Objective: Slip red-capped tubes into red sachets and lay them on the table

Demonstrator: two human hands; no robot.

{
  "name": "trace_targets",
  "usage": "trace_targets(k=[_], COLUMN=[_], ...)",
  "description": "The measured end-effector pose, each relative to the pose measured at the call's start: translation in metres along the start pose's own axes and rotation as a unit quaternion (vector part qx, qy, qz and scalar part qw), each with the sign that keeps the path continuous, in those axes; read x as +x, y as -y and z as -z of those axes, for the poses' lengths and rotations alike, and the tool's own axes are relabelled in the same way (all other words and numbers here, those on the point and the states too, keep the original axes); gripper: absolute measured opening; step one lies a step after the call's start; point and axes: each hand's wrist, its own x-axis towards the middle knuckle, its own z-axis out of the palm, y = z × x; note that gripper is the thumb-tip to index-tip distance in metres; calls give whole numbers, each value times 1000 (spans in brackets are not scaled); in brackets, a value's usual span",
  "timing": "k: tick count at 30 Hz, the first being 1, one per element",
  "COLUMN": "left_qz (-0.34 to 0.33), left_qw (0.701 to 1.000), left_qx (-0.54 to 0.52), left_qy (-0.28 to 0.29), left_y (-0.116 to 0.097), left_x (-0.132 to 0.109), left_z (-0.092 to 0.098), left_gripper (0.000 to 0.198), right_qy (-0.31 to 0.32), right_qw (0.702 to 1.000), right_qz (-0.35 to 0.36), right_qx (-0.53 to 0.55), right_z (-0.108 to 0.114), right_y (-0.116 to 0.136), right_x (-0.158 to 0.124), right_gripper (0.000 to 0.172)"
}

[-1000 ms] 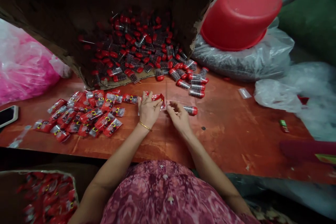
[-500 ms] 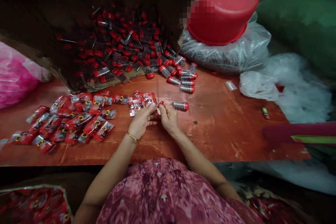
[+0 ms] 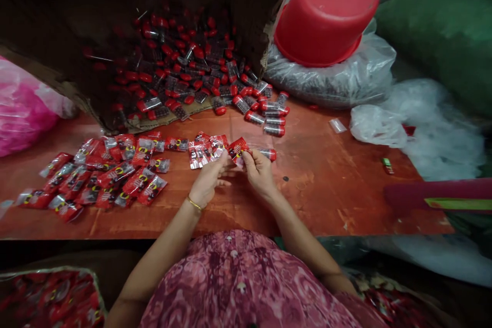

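Observation:
My left hand (image 3: 209,179) and my right hand (image 3: 258,171) meet over the red table (image 3: 326,184), both pinching one small red printed sachet (image 3: 238,147). Just behind my right hand lies a clear vial with a red cap (image 3: 268,154). Left of my hands, a few more sachets (image 3: 205,149) lie close by, and a spread of several filled red sachets (image 3: 103,174) covers the table's left part. A torn cardboard box (image 3: 154,36) on its side spills many red-capped vials (image 3: 200,77) toward me.
An upturned red basin (image 3: 326,15) rests on a clear plastic bag (image 3: 330,82) at the back right. A pink bag (image 3: 23,107) sits at the left. White plastic bags (image 3: 423,133) lie at the right. A container of red sachets (image 3: 49,300) is at my lower left.
My left hand drew back from the sachets by the box and met my right hand. Both hands now hold one sachet, lifted slightly and turned to show its printed face.

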Motion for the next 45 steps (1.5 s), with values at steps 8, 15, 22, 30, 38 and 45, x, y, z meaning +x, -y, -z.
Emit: trace_targets(k=[8,15,22,30,38,45], left_qz=[-83,-27,0,-4,26,12], left_qw=[993,996,996,993,994,998], left_qx=[-34,-34,-60,-60,-99,-63], left_qy=[-75,-77,-71,-98,-40,-23], left_y=[7,10,16,17,15,15], left_x=[4,6,6,5,4,-2], left_z=[-1,3,3,6,10,5], left_gripper=[37,39,40,45,42,40], right_qy=[-11,75,-73,-28,59,126], right_qw=[969,891,875,825,983,985], right_qz=[2,86,70,-31,-61,-112], right_qx=[-247,-440,-473,-564,-162,-21], right_z=[8,47,73,44,54,42], right_y=[-12,-37,-36,-30,2,23], right_x=[2,-16,-50,-33,-45,-46], right_gripper=[34,29,46,44,28,24])
